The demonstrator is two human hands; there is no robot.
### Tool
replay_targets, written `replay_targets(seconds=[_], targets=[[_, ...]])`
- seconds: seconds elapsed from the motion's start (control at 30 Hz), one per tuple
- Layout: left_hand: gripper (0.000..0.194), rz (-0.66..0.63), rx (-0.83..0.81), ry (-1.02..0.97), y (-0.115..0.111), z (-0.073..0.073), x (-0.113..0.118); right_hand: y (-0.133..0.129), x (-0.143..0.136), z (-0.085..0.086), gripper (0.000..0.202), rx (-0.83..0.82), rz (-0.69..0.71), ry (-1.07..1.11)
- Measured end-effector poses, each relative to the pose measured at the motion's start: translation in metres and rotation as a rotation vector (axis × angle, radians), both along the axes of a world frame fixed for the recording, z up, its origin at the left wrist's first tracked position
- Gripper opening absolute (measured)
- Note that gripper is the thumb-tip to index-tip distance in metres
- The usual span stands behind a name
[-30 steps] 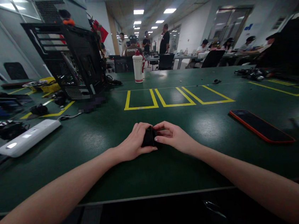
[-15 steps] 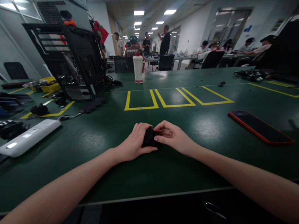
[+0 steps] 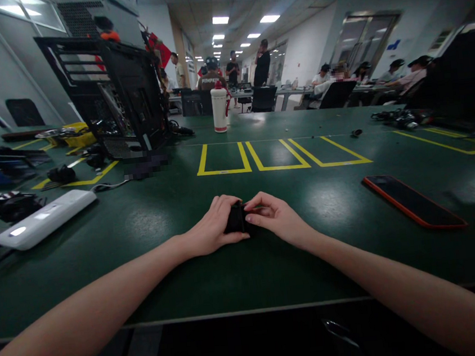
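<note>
My left hand [image 3: 209, 229] is wrapped round a small black block-like object [image 3: 235, 219], fingers over its far side and thumb along its near side. This object sits low at the table surface, and what kind of thing it is does not show. From the right, my right hand [image 3: 282, 218] comes in with thumb and forefinger closed at the object's right edge. Between those fingertips, any finer detail is too dark to make out.
On the green table [image 3: 240, 285] lie a phone with an orange edge [image 3: 414, 202] at right and a white power strip [image 3: 49, 217] at left. An open black computer case [image 3: 114, 94] stands back left. A white tumbler [image 3: 219, 111] stands behind yellow tape outlines [image 3: 224, 172]. Co-workers are beyond.
Both hands keep their grip and place, with barely any shift in the right fingers. A small dark round piece at the table's far right has moved slightly. People in the background have shifted.
</note>
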State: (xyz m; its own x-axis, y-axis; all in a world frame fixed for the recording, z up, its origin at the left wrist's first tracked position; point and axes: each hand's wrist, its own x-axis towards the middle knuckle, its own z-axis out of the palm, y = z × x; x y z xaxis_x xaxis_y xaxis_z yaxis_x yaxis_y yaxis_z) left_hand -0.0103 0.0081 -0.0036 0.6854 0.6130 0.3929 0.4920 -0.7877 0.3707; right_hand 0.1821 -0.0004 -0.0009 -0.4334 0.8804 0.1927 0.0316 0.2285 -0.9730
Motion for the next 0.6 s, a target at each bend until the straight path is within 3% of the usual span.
replay_targets(seconds=[0.37,0.6], targets=[[0.056,-0.002,-0.005,-0.004,0.0009,-0.0003,-0.0008,-0.0014,0.0053,-0.0007,0.030,-0.083,0.111,0.012],[0.055,-0.004,-0.009,-0.008,0.0002,0.0003,-0.0001,-0.0006,-0.0011,0.0026,0.020,-0.036,0.010,-0.010]])
